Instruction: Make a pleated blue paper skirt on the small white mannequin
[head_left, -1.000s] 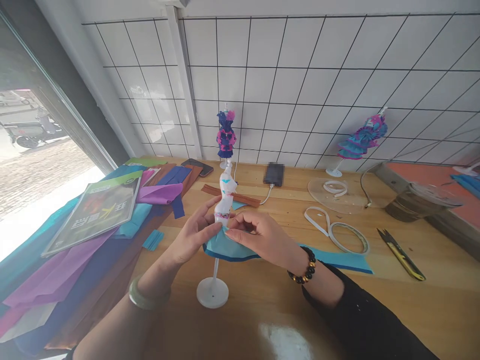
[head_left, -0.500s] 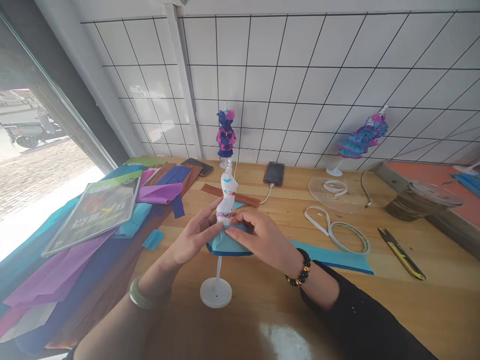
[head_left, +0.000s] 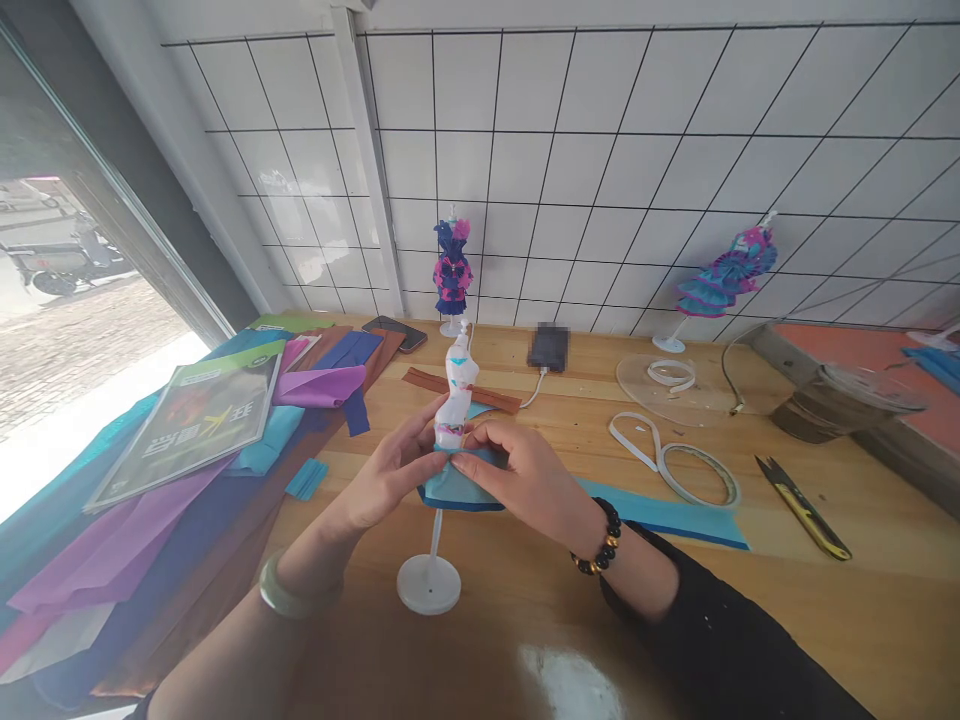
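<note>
A small white mannequin torso [head_left: 457,390] stands on a thin rod with a round white base [head_left: 429,584] on the wooden table. A light blue paper strip [head_left: 457,486] with a dark blue edge wraps around its waist. My left hand [head_left: 386,475] presses the strip against the waist from the left, fingers curled on it. My right hand [head_left: 525,480], with a bead bracelet on the wrist, pinches the same strip from the right. The strip's loose end [head_left: 675,517] trails to the right across the table.
Coloured paper sheets [head_left: 112,550] and a booklet [head_left: 191,420] lie at left. Two dressed mannequins [head_left: 452,272] [head_left: 724,278] stand by the tiled wall. Tape loops [head_left: 675,465], yellow-handled snips [head_left: 802,508], two phones [head_left: 548,347] [head_left: 395,333] and a brown paper strip [head_left: 461,391] lie on the table.
The mannequin has turned and shifted slightly right. Both hands have gathered the blue strip tighter around its waist, so less of it hangs below them.
</note>
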